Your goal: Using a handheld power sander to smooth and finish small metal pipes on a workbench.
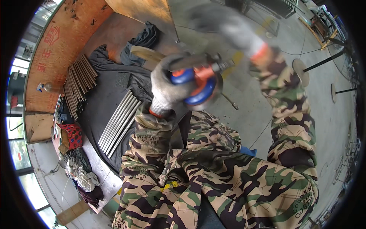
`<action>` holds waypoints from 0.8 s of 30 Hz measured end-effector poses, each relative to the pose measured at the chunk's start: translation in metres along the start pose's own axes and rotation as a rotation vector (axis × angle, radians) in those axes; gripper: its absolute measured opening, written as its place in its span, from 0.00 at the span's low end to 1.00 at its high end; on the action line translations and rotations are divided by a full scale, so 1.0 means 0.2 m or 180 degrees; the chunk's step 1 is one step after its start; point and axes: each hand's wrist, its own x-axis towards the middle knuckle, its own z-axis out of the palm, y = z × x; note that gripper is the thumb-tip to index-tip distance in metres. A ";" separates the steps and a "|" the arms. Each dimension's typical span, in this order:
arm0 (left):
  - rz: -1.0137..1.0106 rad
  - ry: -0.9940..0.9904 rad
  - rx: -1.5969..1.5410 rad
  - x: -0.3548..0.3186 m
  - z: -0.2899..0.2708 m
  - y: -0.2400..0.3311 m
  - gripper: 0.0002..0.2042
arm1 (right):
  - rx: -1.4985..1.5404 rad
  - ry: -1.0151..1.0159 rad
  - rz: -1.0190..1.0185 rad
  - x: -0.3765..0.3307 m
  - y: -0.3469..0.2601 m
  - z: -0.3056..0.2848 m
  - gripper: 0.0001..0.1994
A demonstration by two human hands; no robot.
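Observation:
My left hand point(166, 86), in a grey-white work glove, is wrapped round a power tool point(202, 78) with orange-red and blue rounded parts. The tool is held up over my lap, its metal end fitting pointing right. Beyond the hand a tan, curved band or disc edge point(146, 53) sticks out to the left; whether it belongs to the tool I cannot tell. Well forward and to the right, my right hand point(232, 30), gloved in grey, is smeared by motion over the floor. Its fingers are too blurred to read, and nothing it holds can be made out.
On a black cloth point(101, 110) at left lie several shiny metal rods point(120, 124) and several brown, dull rods point(80, 84). A wooden board wall point(49, 65) rises behind, near a spray bottle point(47, 87). Rags point(78, 171) lie front left. Round-based stands point(301, 72) are at right.

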 end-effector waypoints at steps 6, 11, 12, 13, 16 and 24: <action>-0.0189 0.0291 -0.1112 0.08 0.04 0.00 0.32 | -0.0960 0.0170 0.2253 -1.42 -0.25 -0.09 0.40; -0.0232 0.0380 -0.1562 0.14 0.06 0.01 0.26 | -0.0116 0.1298 0.3203 -1.62 -0.51 0.41 0.38; -0.0254 0.0506 -0.1545 0.15 0.03 -0.02 0.24 | 0.0367 0.2173 0.3666 -1.60 -0.53 0.45 0.36; -0.0282 0.0619 -0.1523 0.15 0.00 -0.04 0.23 | 0.0349 0.2222 0.3725 -1.63 -0.53 0.45 0.36; 0.0516 0.0861 -0.0454 0.17 -0.16 -0.17 0.07 | -0.0699 0.2889 0.3503 -1.94 -0.39 0.54 0.35; 0.0309 0.1161 -0.1183 0.23 -0.25 -0.12 0.03 | 0.2625 0.3397 0.3513 -1.77 -0.37 0.57 0.42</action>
